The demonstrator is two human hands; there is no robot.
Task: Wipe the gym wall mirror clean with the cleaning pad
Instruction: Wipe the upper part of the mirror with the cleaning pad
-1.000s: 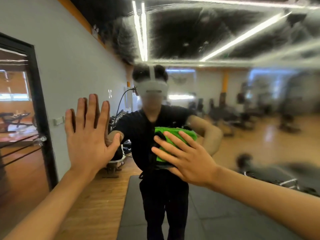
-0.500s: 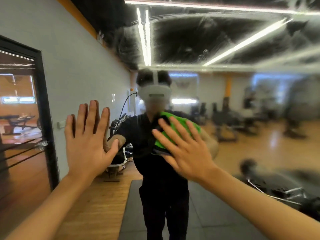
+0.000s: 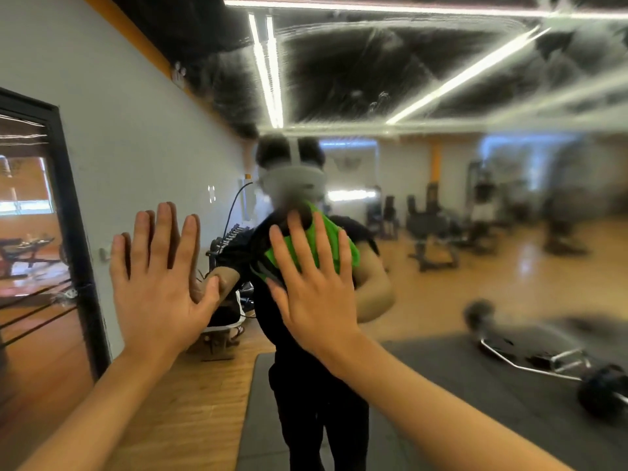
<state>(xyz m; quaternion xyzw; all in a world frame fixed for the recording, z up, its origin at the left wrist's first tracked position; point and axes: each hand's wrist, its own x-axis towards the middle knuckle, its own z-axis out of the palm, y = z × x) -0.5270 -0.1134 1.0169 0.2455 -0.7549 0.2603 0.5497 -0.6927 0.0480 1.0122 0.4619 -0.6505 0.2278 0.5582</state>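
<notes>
The gym wall mirror (image 3: 441,205) fills most of the view, with hazy wipe streaks across its upper part. A green cleaning pad (image 3: 328,239) lies flat against the glass at centre. My right hand (image 3: 312,287) presses the pad to the mirror with straight, spread fingers. Left of it, my left hand (image 3: 159,280) rests flat on the glass with its fingers spread, holding nothing. A person's reflection stands behind both hands.
A black-framed mirror panel or doorway (image 3: 30,253) stands at the far left beside a white wall (image 3: 136,130). Reflected in the glass are a wooden floor, dark mats (image 3: 441,402), a barbell (image 3: 543,362) and gym machines.
My right hand has slid the green pad upward and a little left on the glass. My left hand stays flat on the mirror in nearly the same spot.
</notes>
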